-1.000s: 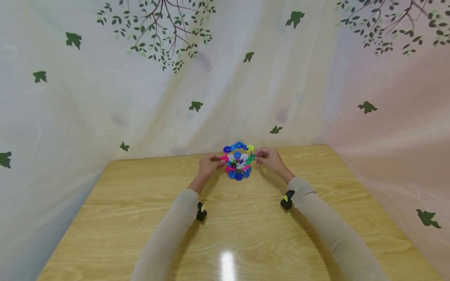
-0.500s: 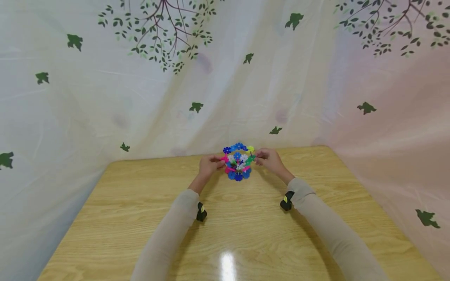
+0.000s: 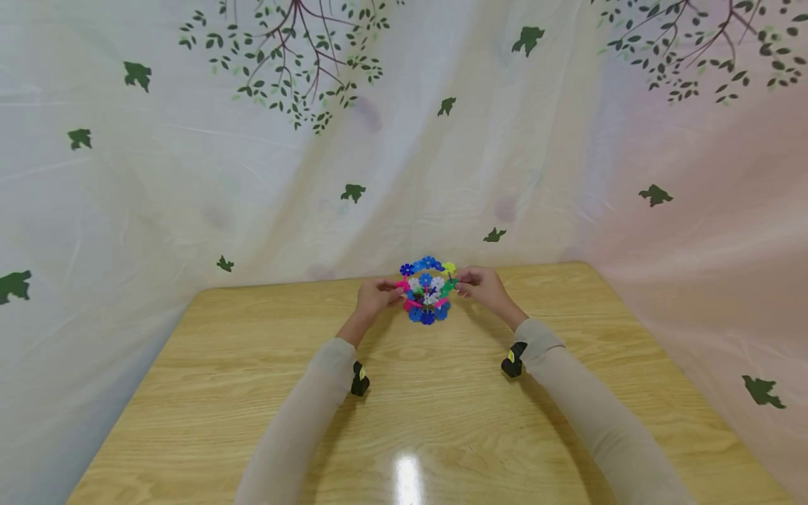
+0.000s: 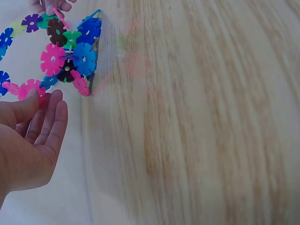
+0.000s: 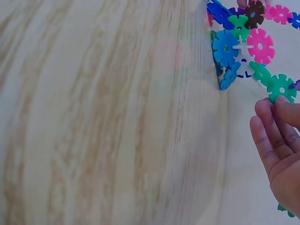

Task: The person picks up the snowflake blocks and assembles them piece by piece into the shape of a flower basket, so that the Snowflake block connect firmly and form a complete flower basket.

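A model of interlocking plastic snowflake discs [image 3: 427, 317] stands at the table's far side, in blue, pink, white, green and yellow, with an arched loop of blue discs on top. My left hand [image 3: 374, 297] pinches a pink disc [image 4: 31, 88] on its left side between thumb and fingers. On the opposite side my right hand [image 3: 485, 289] pinches a green disc [image 5: 281, 88]. In the left wrist view the model's lower discs, such as a light blue disc [image 4: 85, 59], sit right at the wooden surface. The model's far side is hidden.
The wooden table [image 3: 404, 393] runs back to a pale cloth [image 3: 410, 175] printed with leaves and branches, which also hangs at both sides. A black wrist camera [image 3: 360, 379] is strapped at the left sleeve, another black camera [image 3: 514, 360] at the right.
Both hands keep their hold on the model, which stays in the same place. The head view has shifted only very slightly.
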Demonstrator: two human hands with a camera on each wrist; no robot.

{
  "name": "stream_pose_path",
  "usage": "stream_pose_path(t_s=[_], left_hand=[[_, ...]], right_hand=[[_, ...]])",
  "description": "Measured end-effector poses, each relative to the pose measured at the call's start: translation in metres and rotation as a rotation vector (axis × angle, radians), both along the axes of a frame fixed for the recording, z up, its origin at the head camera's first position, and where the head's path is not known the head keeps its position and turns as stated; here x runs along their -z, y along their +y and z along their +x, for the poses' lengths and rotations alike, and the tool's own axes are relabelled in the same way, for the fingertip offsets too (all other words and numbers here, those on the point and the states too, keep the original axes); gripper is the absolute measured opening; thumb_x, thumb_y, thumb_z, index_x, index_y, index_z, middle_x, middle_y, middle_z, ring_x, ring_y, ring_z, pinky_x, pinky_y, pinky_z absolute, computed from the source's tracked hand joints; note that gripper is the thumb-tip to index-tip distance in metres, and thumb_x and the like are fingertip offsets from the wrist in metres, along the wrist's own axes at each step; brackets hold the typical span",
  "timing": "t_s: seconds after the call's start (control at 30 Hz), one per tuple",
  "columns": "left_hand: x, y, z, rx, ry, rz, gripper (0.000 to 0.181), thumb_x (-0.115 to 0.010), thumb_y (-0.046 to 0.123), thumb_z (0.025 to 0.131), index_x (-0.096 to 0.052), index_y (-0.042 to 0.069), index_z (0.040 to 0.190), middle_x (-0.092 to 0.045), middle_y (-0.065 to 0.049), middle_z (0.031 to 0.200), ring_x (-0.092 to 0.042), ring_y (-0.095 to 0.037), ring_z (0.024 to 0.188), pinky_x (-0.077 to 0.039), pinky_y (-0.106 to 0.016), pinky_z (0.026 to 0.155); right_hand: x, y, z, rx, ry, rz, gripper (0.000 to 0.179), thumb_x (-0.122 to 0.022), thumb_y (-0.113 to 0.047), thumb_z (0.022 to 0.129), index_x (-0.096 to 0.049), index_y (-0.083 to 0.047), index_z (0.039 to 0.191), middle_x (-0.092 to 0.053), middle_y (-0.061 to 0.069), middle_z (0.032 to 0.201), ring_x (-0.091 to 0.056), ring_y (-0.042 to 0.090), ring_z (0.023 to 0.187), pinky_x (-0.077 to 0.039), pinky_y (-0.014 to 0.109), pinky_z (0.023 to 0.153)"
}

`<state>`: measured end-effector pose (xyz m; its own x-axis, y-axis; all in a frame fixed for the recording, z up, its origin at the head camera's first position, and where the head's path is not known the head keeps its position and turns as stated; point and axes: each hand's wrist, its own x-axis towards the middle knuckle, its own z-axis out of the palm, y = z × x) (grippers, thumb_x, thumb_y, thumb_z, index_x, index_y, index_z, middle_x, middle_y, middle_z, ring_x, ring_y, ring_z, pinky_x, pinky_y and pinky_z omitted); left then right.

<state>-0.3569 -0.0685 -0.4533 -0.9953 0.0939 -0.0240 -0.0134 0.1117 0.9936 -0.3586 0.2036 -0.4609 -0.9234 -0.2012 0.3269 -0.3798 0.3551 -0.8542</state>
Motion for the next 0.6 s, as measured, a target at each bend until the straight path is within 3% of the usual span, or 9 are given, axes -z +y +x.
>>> stream_pose_path(t_s=[0.1,0.17,0.27,0.37,0.6], left_hand=[[0.000,-0.001,0.000,0.010,0.000,-0.035,0.020,-0.068,-0.001,0.095,-0.071,-0.009,0.113,-0.073,-0.027,0.108,-0.074,-0.040,0.099,-0.060,-0.048,0.090],[-0.001,-0.002,0.000,0.022,-0.003,-0.046,0.024,-0.068,0.000,0.096,-0.070,-0.007,0.119,-0.072,-0.027,0.113,-0.072,-0.042,0.103,-0.059,-0.049,0.092],[-0.002,-0.003,0.001,0.030,-0.005,-0.056,0.028,-0.066,0.000,0.096,-0.069,-0.004,0.124,-0.071,-0.026,0.116,-0.071,-0.043,0.105,-0.059,-0.050,0.093],[-0.003,-0.003,0.000,0.032,-0.010,-0.050,0.030,-0.065,0.000,0.097,-0.069,0.000,0.126,-0.070,-0.024,0.118,-0.070,-0.043,0.107,-0.058,-0.050,0.094],[-0.005,-0.004,0.000,0.026,-0.004,-0.046,0.028,-0.066,0.002,0.097,-0.070,-0.001,0.125,-0.071,-0.024,0.118,-0.070,-0.042,0.107,-0.058,-0.050,0.096]], right_hand=[[-0.001,0.000,0.000,0.003,-0.014,0.013,0.016,-0.067,0.007,0.094,-0.069,0.014,0.108,-0.070,0.035,0.097,-0.074,0.025,0.076,-0.060,0.024,0.065],[-0.002,0.000,0.000,0.005,-0.027,0.017,0.018,-0.067,0.007,0.094,-0.068,0.015,0.110,-0.070,0.035,0.100,-0.074,0.032,0.080,-0.061,0.027,0.067],[-0.003,0.000,0.000,-0.003,-0.040,0.020,0.021,-0.065,0.008,0.094,-0.067,0.017,0.113,-0.068,0.038,0.104,-0.071,0.047,0.087,-0.063,0.040,0.071],[-0.004,0.000,0.000,-0.012,-0.036,0.028,0.022,-0.063,0.009,0.095,-0.065,0.019,0.114,-0.066,0.041,0.105,-0.068,0.054,0.090,-0.062,0.050,0.072],[-0.010,0.001,0.002,0.001,-0.032,0.044,0.020,-0.067,0.005,0.095,-0.068,0.014,0.112,-0.070,0.034,0.103,-0.074,0.031,0.083,-0.063,0.044,0.072]])
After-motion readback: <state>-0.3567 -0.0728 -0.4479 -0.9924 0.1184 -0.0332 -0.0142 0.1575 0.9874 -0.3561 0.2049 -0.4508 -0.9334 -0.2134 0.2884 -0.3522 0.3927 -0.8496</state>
